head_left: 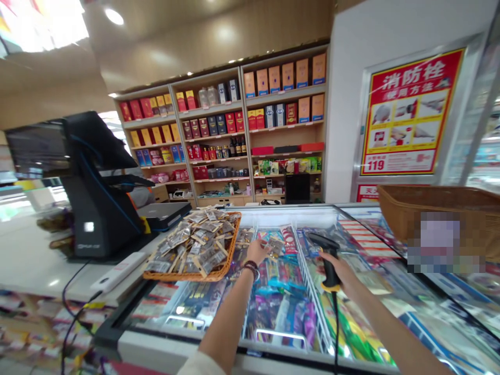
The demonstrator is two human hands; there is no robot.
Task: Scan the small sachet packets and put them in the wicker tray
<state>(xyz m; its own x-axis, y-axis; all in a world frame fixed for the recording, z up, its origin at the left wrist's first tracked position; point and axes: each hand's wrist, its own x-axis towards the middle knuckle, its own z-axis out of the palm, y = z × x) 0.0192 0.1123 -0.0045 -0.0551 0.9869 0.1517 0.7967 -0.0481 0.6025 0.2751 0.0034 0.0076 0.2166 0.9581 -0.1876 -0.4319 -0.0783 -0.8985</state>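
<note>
My left hand (258,252), with beads round its wrist, is stretched out over the glass freezer top. Its fingers are closed on the edge of a small clear snack packet (276,248) with dark contents. To the right, my right hand (336,264) grips a black barcode scanner (328,245) by its handle, and a cord (336,328) hangs from it. The scanner's head points left, toward the packet but apart from it. Left of my left hand, a shallow wicker basket (236,234) is heaped with similar small packets (195,239).
A black point-of-sale terminal (97,192) and a white power strip (119,272) stand on the left counter. Packaged goods in wire baskets (312,284) show through the freezer glass. A brown basket (398,208) sits at right. Shelves (219,138) of boxes line the back wall.
</note>
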